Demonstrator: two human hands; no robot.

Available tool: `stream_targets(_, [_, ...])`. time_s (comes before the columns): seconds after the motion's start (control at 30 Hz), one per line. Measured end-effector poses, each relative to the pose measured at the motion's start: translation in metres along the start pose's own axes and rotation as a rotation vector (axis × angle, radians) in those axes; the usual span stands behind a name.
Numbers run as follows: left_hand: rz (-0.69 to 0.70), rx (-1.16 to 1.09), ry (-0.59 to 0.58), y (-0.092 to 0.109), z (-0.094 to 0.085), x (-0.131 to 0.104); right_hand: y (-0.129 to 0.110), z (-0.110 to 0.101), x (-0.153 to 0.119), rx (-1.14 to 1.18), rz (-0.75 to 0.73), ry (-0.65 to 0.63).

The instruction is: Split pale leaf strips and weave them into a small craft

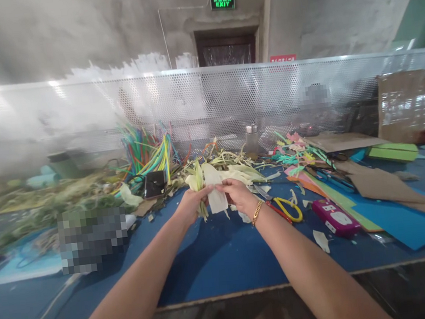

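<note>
Above the blue desk [216, 261], the left hand [191, 204] clasps a bunch of pale leaves [195, 178] while the right hand [238, 195] pinches the side of a broad whitish strip [213, 180] just beside it, scissors [278, 203] lying near the right wrist and, from here, a purple case [334, 217] farther right.

From my remote seat, I saw a craft workshop: thin multicoloured strips [146, 151] beyond the left hand [194, 203], red-and-yellow-handled metal scissors [278, 201] beside the right hand [240, 196], rough grey concrete wall [86, 30] beyond both.

Head view looks forward, down over the hands [238, 196].
</note>
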State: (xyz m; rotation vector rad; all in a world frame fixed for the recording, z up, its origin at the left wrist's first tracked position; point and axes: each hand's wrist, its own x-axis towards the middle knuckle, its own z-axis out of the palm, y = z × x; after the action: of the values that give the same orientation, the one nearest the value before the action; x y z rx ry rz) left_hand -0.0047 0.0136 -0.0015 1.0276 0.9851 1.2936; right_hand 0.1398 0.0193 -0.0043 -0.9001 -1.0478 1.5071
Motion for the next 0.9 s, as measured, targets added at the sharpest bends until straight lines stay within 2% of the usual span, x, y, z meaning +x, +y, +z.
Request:
stream_targets(0.13, [0.015,0.067,0.017,-0.002,-0.001,0.0,0.001,0.001,-0.001,-0.057,-0.006,0.009])
stream_targets(0.33, [-0.019,-0.005,-0.021,-0.005,-0.002,0.002,0.005,0.002,0.001,-0.069,0.029,-0.051])
stream_targets(0.4, [-0.036,-0.054,-0.066,-0.002,0.0,-0.002,0.008,0.0,0.005,-0.044,0.016,-0.055])
stream_targets(0.47, [-0.037,-0.153,-0.185,0.004,0.001,-0.008,0.007,-0.009,0.013,0.006,-0.012,0.016])
stream_targets(0.53, [-0.017,-0.321,-0.324,0.016,-0.001,-0.013,0.001,-0.024,0.021,0.08,-0.033,0.18])
stream_targets(0.6, [0.05,-0.544,-0.36,0.032,-0.008,-0.015,-0.011,-0.045,0.026,0.193,-0.063,0.381])
stream_targets(0.67, [0.174,-0.727,-0.287,0.047,-0.018,-0.012,-0.024,-0.063,0.027,0.324,-0.152,0.526])
stream_targets(0.77, [0.254,-0.825,-0.113,0.059,-0.033,-0.001,-0.037,-0.077,0.025,0.398,-0.254,0.657])
stream_targets(0.83, [0.228,-0.812,-0.001,0.056,-0.036,0.005,-0.04,-0.078,0.025,0.325,-0.298,0.695])
stream_targets(0.9, [0.164,-0.773,-0.002,0.049,-0.033,0.008,-0.038,-0.076,0.024,0.148,-0.338,0.697])
